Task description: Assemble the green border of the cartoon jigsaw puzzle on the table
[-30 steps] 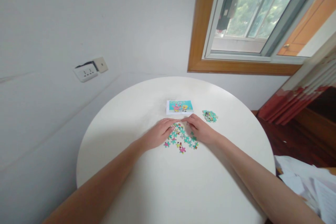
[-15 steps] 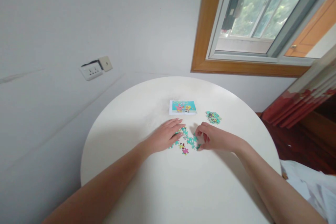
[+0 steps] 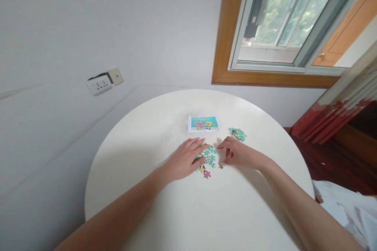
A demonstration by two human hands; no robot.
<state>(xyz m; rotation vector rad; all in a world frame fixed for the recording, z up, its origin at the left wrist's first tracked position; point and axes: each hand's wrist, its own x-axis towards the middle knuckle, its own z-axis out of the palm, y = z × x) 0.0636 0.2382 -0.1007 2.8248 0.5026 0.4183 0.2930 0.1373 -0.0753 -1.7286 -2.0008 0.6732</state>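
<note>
As left hand (image 3: 186,159) covers pieces (image 3: 211,158) — card (image 3: 203,124), window (image 3: 279,19)

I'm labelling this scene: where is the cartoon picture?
In the head view, the cartoon picture lies on the white table, beyond the loose puzzle pieces and left of the puzzle pile.
</note>
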